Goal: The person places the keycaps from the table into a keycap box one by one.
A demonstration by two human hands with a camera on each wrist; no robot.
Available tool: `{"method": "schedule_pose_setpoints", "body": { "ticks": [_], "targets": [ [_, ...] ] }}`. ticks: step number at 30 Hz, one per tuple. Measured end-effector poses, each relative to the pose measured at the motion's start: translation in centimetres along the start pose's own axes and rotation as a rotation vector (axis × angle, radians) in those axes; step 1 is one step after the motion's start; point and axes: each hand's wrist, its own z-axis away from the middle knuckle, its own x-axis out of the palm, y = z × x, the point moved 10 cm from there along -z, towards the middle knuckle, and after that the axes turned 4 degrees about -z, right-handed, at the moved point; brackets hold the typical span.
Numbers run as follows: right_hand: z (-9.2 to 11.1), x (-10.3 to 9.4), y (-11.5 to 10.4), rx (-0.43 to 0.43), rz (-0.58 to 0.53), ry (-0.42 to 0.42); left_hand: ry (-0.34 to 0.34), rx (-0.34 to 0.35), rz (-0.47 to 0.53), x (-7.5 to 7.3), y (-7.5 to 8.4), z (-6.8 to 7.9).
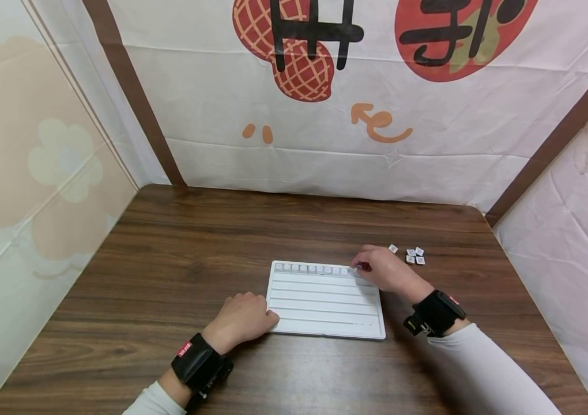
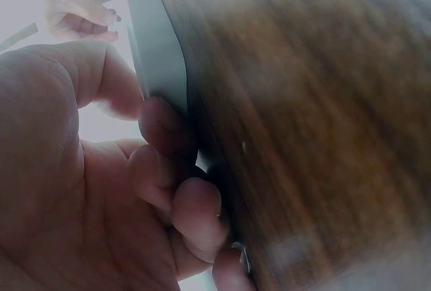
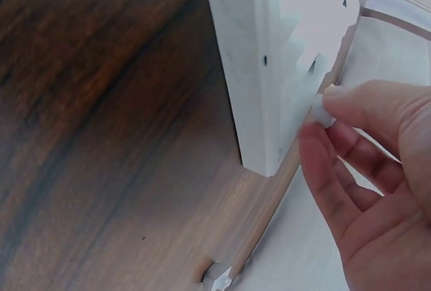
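A white grooved board point(image 1: 325, 305) lies flat on the table, with a row of small white tiles point(image 1: 312, 269) in its top groove. My left hand point(image 1: 244, 318) grips the board's left edge near the lower corner, thumb over the rim. Seen in the left wrist view, its fingertips point(image 2: 165, 129) curl against the board's side. At the right end of the tile row is my right hand point(image 1: 384, 268). Between thumb and index finger it pinches a small white tile point(image 3: 322, 111), close over the top groove; the tile's marking is hidden.
Several loose white tiles point(image 1: 411, 252) lie beyond the right hand on the brown wood table point(image 1: 180, 242), one of them point(image 1: 393, 248) a little apart to the left. Printed fabric walls point(image 1: 320, 167) stand along the table's back and sides.
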Motion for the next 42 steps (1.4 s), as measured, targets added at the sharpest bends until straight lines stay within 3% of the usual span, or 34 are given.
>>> {"method": "schedule_pose_setpoints", "body": {
  "ticks": [16,26,42],
  "targets": [
    [0.1,0.8,-0.5,0.005,0.027,-0.012,0.007,0.008,-0.005,-0.2,0.2,0.0],
    [-0.1,1.1,-0.8,0.047,0.029,0.020,0.001,0.003,-0.008,-0.1,0.2,0.1],
    [-0.3,1.2,-1.1,0.044,0.010,0.052,0.002,0.002,-0.001,-0.3,0.2,0.2]
  ]
}}
